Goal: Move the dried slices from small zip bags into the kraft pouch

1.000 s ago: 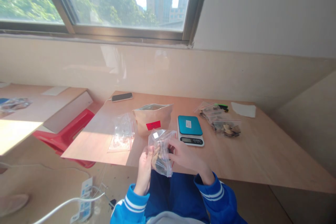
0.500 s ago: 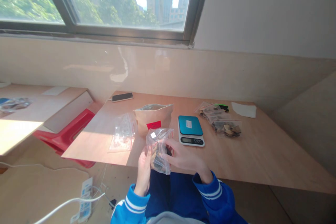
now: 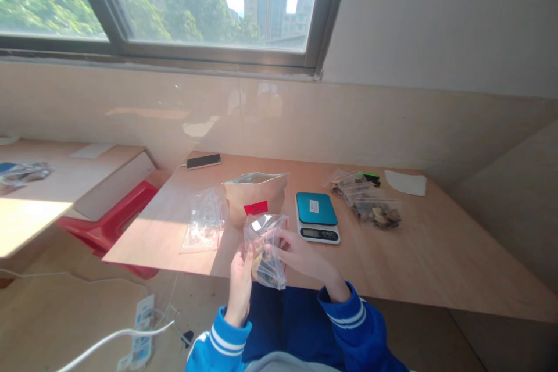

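At the table's front edge, a clear zip bag (image 3: 271, 274) with brown and dark flat pieces inside is held by my left hand (image 3: 240, 279), whose thumb and fingers close around its left side. My right hand (image 3: 300, 253) has its fingers curled at the bag's upper right side; the film's glare blurs whether the fingertips lie inside or outside. Just behind stands a brown kraft pouch (image 3: 244, 195) with its top open and a red label (image 3: 256, 208) on its front, partly covered by the clear bag.
Right of the pouch sits a kitchen scale (image 3: 316, 209) with a teal top. Farther right lie filled zip bags (image 3: 379, 214), a green-and-black object (image 3: 371, 178) and white paper (image 3: 405, 182). Flat clear bags (image 3: 204, 221) and a phone (image 3: 203, 161) are left. A red stool (image 3: 117, 209) stands between tables.
My right hand has shifted slightly at the bag's upper right side, and the dark piece seen by its fingers is no longer distinct there. My left hand keeps its hold.
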`<move>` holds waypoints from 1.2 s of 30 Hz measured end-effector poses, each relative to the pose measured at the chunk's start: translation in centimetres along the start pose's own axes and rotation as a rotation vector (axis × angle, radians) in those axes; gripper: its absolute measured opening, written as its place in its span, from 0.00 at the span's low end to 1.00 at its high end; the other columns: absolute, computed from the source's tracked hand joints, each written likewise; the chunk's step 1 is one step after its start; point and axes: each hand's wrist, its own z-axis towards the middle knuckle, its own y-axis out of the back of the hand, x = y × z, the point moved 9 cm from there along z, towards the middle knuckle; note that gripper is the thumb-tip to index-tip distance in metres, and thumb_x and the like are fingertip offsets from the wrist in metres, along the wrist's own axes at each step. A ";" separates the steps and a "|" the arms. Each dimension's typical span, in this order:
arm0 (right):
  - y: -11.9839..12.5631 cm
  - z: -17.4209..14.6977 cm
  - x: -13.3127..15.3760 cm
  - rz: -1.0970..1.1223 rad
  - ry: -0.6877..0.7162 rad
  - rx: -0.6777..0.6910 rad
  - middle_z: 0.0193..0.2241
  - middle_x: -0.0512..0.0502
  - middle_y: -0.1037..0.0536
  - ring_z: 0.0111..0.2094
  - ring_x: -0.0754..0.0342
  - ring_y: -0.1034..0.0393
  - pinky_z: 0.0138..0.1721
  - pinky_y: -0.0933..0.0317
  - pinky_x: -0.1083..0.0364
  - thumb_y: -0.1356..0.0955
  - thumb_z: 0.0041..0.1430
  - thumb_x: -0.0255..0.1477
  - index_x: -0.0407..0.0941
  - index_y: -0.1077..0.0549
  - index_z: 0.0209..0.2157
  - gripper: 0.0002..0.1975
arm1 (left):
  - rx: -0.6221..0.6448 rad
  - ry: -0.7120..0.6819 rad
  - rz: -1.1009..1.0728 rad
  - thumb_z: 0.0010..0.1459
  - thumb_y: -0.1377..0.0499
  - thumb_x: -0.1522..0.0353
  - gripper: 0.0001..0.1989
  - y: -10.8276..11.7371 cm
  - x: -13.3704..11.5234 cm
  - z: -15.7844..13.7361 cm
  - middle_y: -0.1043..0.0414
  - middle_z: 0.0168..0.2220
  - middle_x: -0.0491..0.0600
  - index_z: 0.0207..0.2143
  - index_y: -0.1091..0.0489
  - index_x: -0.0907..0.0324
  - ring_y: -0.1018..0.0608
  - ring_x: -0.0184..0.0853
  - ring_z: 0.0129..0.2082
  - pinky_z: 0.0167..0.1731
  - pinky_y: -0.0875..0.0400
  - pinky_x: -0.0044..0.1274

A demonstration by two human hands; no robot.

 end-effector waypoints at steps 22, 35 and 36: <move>3.8 1.1 -0.3 0.319 -0.047 -0.264 0.35 0.46 0.21 0.35 0.53 0.26 0.37 0.31 0.53 0.28 0.51 0.34 0.43 0.26 0.39 0.14 | -0.050 0.046 -0.160 0.51 0.38 0.52 0.28 1.0 0.6 0.3 0.23 0.46 0.54 0.50 0.29 0.58 0.24 0.43 0.51 0.54 0.33 0.33; 9.2 8.7 11.4 -0.175 0.409 -0.192 0.34 0.50 0.24 0.33 0.58 0.30 0.35 0.38 0.57 0.35 0.59 0.28 0.44 0.28 0.37 0.06 | -0.068 0.019 -0.119 0.51 0.41 0.49 0.25 2.1 -0.1 0.2 0.23 0.48 0.51 0.47 0.27 0.53 0.26 0.42 0.54 0.53 0.33 0.32; 9.0 9.2 11.7 -0.220 0.420 -0.162 0.33 0.51 0.24 0.33 0.58 0.31 0.34 0.38 0.57 0.36 0.60 0.27 0.44 0.28 0.37 0.06 | -0.061 0.014 -0.131 0.52 0.41 0.50 0.24 2.2 -0.1 0.3 0.24 0.49 0.50 0.47 0.27 0.52 0.28 0.41 0.55 0.55 0.35 0.32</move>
